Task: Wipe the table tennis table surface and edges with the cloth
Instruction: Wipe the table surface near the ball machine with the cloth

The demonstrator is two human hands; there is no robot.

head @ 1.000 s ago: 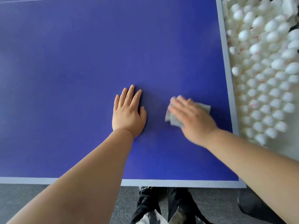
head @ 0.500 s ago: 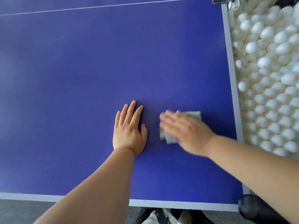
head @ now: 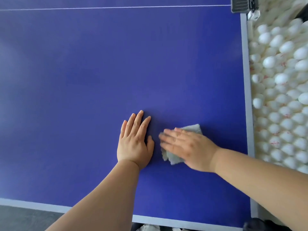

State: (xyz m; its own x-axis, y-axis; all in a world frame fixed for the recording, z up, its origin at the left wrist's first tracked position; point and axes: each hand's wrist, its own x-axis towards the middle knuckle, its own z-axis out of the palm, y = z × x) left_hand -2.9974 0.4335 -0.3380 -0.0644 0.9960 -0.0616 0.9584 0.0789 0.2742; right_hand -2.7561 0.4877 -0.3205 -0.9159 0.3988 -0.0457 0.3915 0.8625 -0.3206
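- Right hand [head: 188, 147] lies over most of the grey cloth [head: 174, 158]. Only a far corner and a crumpled near edge show, and the fingertips are smeared with motion blur.
- The grip is wide open: fingers straight and together, palm pressing the cloth flat on the blue tabletop [head: 100, 64], nothing pinched.
- Left hand [head: 135, 144] is just beside it, also flat on the surface with fingers spread, holding nothing.
- Both forearms run out of the bottom of the view.
- The pale edge band [head: 246, 80] runs along the right side, with white balls [head: 280, 97] heaped beyond it. A dark net clamp [head: 243, 4] is cut off at the top.
- Since a second ago, cloth and right hand have slid left, closing on the left thumb. The left hand has stayed planted.
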